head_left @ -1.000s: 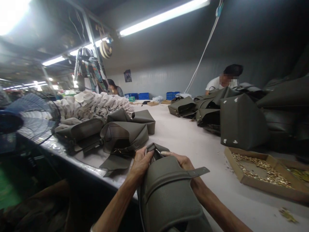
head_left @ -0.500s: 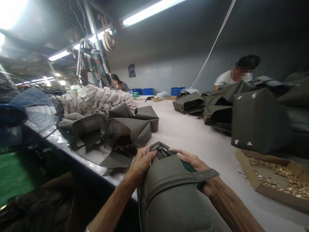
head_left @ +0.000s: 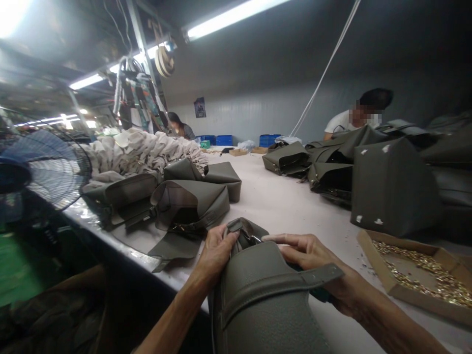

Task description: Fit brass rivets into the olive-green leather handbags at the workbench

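Note:
A dark olive-green leather handbag (head_left: 269, 295) stands in front of me, its stitched strap lying across the front. My left hand (head_left: 217, 248) is closed around the upper left edge of the bag, thumb pressing by a small folded strap tab (head_left: 235, 225). My right hand (head_left: 309, 253) is wrapped round a green-handled tool, apparently a screwdriver (head_left: 320, 294), mostly hidden by the hand and the bag's strap end. Its index finger stretches along toward a thin metal shaft (head_left: 256, 239) at the tab.
A cardboard tray (head_left: 391, 278) of small gold-coloured metal fittings lies at right. Similar bags (head_left: 394, 187) are piled behind it, more bags (head_left: 191, 201) at left. Beyond lie pale cloth pouches (head_left: 143, 152). A fan (head_left: 55, 167) stands left; two people sit across the table (head_left: 258, 191).
My right hand has shifted right and turned, its index finger now straighter. The left hand keeps its hold on the bag. The whole view has moved slightly.

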`<state>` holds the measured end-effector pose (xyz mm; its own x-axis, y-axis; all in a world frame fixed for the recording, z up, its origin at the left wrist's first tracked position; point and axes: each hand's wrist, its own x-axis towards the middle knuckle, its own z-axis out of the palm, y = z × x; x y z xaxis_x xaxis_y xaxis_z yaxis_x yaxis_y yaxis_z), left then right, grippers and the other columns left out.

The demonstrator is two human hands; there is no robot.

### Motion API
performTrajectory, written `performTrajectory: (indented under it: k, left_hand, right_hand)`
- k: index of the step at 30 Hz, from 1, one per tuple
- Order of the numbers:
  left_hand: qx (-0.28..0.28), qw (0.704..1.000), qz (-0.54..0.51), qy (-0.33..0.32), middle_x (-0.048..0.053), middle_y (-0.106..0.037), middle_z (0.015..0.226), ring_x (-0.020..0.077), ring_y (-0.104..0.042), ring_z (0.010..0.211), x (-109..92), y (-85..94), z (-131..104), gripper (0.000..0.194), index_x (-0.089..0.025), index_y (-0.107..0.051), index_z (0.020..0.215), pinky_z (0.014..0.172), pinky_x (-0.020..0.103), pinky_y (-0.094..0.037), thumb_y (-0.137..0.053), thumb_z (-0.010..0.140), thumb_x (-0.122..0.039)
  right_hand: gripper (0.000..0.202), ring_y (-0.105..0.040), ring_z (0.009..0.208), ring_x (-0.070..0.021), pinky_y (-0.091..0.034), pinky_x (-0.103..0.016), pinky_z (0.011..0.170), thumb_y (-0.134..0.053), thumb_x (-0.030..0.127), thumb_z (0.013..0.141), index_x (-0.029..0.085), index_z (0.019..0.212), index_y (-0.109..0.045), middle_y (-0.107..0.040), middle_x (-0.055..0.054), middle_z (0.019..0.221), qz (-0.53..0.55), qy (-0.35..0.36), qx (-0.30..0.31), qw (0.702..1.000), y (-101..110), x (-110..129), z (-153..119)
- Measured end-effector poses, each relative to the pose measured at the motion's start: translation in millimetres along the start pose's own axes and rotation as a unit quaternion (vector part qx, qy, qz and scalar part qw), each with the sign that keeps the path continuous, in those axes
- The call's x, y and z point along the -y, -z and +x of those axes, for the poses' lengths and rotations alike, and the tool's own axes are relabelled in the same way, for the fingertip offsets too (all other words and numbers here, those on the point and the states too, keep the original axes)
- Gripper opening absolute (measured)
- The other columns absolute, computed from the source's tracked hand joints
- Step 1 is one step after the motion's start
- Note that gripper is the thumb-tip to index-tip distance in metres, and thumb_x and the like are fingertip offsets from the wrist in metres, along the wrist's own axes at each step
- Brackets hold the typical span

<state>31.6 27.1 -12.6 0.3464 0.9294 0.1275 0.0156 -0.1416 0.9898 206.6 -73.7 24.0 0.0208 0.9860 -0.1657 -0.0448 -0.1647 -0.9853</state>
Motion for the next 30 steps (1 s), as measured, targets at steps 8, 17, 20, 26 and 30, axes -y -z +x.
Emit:
performTrajectory:
  k: [8, 17, 20, 26, 30]
  left_hand:
    - [-0.010, 0.999, 0.044, 0.004, -0.001, -0.057, 0.062, 0.0149, -0.047, 0.064, 4, 1.0, 4, 0.018, -0.015, -0.064, 0.067, 0.058, 0.022, -0.034, -0.059, 0.073, -0.031]
    - [0.050, 0.996, -0.052, 0.049, -0.001, -0.057, 0.059, 0.0123, -0.048, 0.053, 9, -0.2, 2, 0.025, -0.015, -0.063, 0.072, 0.054, 0.022, -0.036, -0.063, 0.072, -0.040]
    - [0.051, 0.994, -0.078, 0.062, 0.001, -0.060, 0.062, 0.0125, -0.051, 0.054, 10, -1.6, 1, 0.028, -0.014, -0.063, 0.075, 0.055, 0.022, -0.038, -0.064, 0.071, -0.042]
    - [0.026, 0.995, -0.073, 0.066, 0.004, -0.064, 0.068, 0.0150, -0.056, 0.058, 10, -2.3, 0, 0.034, -0.014, -0.067, 0.083, 0.055, 0.023, -0.041, -0.067, 0.069, -0.046]
    - [0.029, 0.996, -0.060, 0.055, 0.004, -0.065, 0.067, 0.0160, -0.057, 0.060, 6, -2.8, -1, 0.032, -0.013, -0.068, 0.079, 0.056, 0.023, -0.041, -0.067, 0.071, -0.043]
  right_hand:
    - [0.029, -0.062, 0.078, -0.0224, -0.049, -0.028, 0.067, -0.066, 0.028, 0.067, 0.015, 0.092, -0.075, -0.070, -0.005, 0.084, -0.164, 0.177, -0.024, 0.970, -22, -6, 6]
    - [0.042, -0.062, 0.065, -0.0151, -0.046, -0.023, 0.058, -0.069, 0.034, 0.069, 0.014, 0.106, -0.070, -0.070, -0.006, 0.078, 0.006, 0.055, -0.026, 0.998, -11, -15, 22]
    - [0.045, -0.058, 0.055, -0.0094, -0.043, -0.018, 0.051, -0.074, 0.032, 0.067, 0.014, 0.108, -0.068, -0.069, -0.003, 0.070, 0.105, -0.020, -0.038, 0.994, -8, -16, 22]
    - [0.043, -0.060, 0.057, -0.0104, -0.045, -0.018, 0.051, -0.077, 0.027, 0.065, 0.015, 0.104, -0.066, -0.067, -0.002, 0.070, 0.210, -0.039, 0.000, 0.977, 0, -21, 25]
    - [0.042, -0.061, 0.060, -0.0108, -0.046, -0.018, 0.053, -0.074, 0.030, 0.070, 0.016, 0.108, -0.065, -0.068, -0.004, 0.077, 0.169, -0.050, 0.015, 0.984, 7, -19, 21]
